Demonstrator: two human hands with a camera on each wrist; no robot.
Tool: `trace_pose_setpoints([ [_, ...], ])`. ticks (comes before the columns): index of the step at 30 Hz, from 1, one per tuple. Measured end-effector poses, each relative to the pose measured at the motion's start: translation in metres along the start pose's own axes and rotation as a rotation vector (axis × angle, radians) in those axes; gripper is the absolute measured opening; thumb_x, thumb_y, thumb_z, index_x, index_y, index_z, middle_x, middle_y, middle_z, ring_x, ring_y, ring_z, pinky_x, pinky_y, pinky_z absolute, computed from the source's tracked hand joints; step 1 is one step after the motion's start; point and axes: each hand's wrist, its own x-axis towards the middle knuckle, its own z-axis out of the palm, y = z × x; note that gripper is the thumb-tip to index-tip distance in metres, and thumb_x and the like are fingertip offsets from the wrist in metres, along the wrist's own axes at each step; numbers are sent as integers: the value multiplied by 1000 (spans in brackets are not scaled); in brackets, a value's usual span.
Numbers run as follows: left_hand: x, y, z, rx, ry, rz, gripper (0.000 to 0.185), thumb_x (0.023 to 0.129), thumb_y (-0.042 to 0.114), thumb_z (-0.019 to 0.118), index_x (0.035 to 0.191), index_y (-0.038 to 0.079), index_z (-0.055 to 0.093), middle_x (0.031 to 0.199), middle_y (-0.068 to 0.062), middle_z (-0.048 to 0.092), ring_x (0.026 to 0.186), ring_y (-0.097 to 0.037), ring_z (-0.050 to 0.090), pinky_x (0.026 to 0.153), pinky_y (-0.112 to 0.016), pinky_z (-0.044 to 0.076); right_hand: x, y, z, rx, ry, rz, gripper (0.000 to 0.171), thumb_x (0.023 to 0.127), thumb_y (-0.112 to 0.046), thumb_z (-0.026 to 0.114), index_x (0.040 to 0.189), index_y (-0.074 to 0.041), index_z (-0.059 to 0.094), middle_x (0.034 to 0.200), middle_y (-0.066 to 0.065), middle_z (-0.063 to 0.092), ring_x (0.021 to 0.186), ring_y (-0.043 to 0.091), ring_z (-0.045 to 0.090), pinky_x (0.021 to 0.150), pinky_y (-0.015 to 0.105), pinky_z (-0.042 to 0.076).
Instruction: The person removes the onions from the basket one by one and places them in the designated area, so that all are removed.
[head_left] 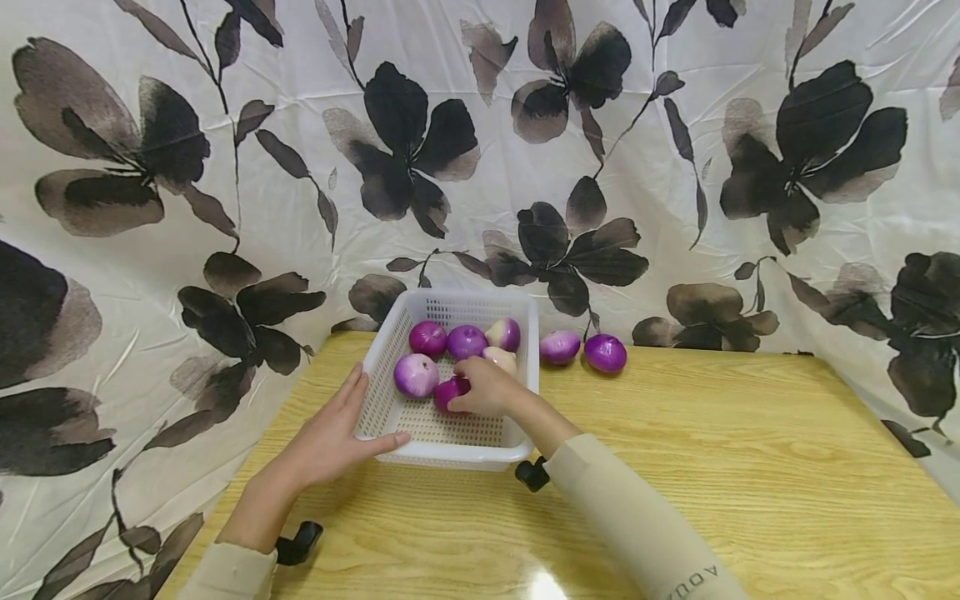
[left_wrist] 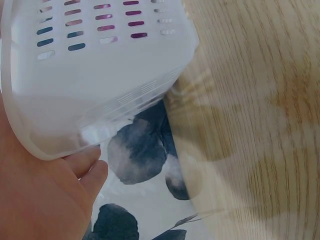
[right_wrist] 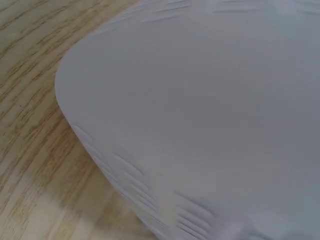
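Note:
A white plastic basket [head_left: 450, 452] with slotted walls stands on the table, holding several red onions. My right hand [head_left: 486, 388] reaches inside and grips a dark purple onion [head_left: 447, 395], partly hidden by the fingers. A paler onion [head_left: 416, 376] lies to its left, and a pale-ended one [head_left: 500, 358] sits just beyond the hand. At the basket's near left corner, my left hand [head_left: 330, 433] rests against the wall with fingers extended and the thumb over the front rim. In the left wrist view, the left hand [left_wrist: 45, 195] touches the underside of the basket's rim.
Two more onions, a paler one [head_left: 559, 347] and a dark one [head_left: 605, 354], lie outside the basket on its right. A floral cloth [head_left: 480, 167] hangs behind the wooden table [head_left: 735, 450]. The right wrist view shows mostly the basket's outer wall [right_wrist: 190, 100].

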Motion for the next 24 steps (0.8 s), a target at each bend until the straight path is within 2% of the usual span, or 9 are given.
trace_pose_setpoints([
  [5,1,-1,2,-4,-6,-5,128,82,78,65,162,-4,8,171,-19,-2,151,-50,18,117,-66,26,-1,0,1,-26,-66,-2,44,86,-25,83,118,0,68,111,11,71,105,25,66,97,38,53],
  [11,3,-2,3,2,-5,-4,128,82,78,65,162,-4,7,171,-20,-2,152,-50,17,117,-66,25,0,1,4,-29,-131,16,57,87,-32,82,131,0,63,125,13,68,119,26,62,107,40,48],
  [16,3,-2,2,-2,-5,-3,127,83,77,65,162,-5,8,171,-20,-2,151,-50,17,117,-66,25,-1,1,5,-10,-160,59,65,88,-36,81,139,-3,57,134,13,64,125,27,60,108,41,48],
  [24,3,-3,3,0,-8,-6,127,83,78,65,162,-5,8,171,-20,-2,151,-51,17,117,-67,26,-1,2,5,-32,-165,67,65,89,-39,80,140,-5,57,135,11,64,125,25,61,107,39,49],
])
